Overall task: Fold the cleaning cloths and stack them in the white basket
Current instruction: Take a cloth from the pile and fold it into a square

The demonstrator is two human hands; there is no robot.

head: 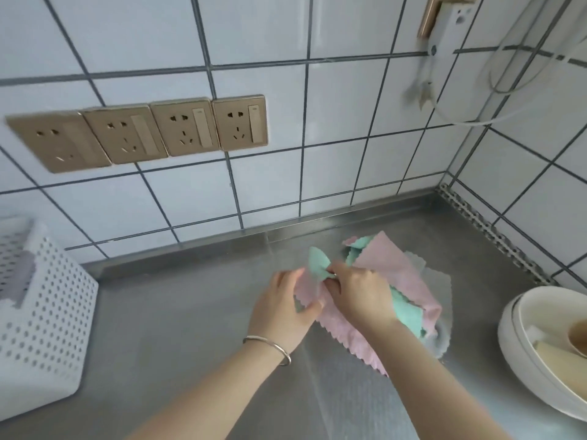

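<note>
A heap of cleaning cloths (397,281), pink, green and pale grey with scalloped edges, lies loose on a stainless steel counter (178,328). Both hands meet at the heap's near-left corner. The right hand (355,293) has its fingers curled tight round a bunched fold of a green cloth (319,262), whose tip stands up just above the knuckles. The left hand (286,303), touching the right, pinches the edge of a pink cloth (355,338) between thumb and curled fingers; a thin metal bangle (270,344) rings that wrist.

Well off to the left of the grip, at the frame's edge, stands the white basket (47,312), its walls perforated, with something grey showing inside. To the right of the grip, past the heap, sits a white bowl (521,338) holding smaller pieces too blurred to name.

Behind the hands the counter meets a wall of white tiles (343,138) with dark grout. A row of four gold-coloured sockets (143,134) is set into it up and left of the grip; a wall fitting with white hoses (444,36) hangs up and right, near the corner.
</note>
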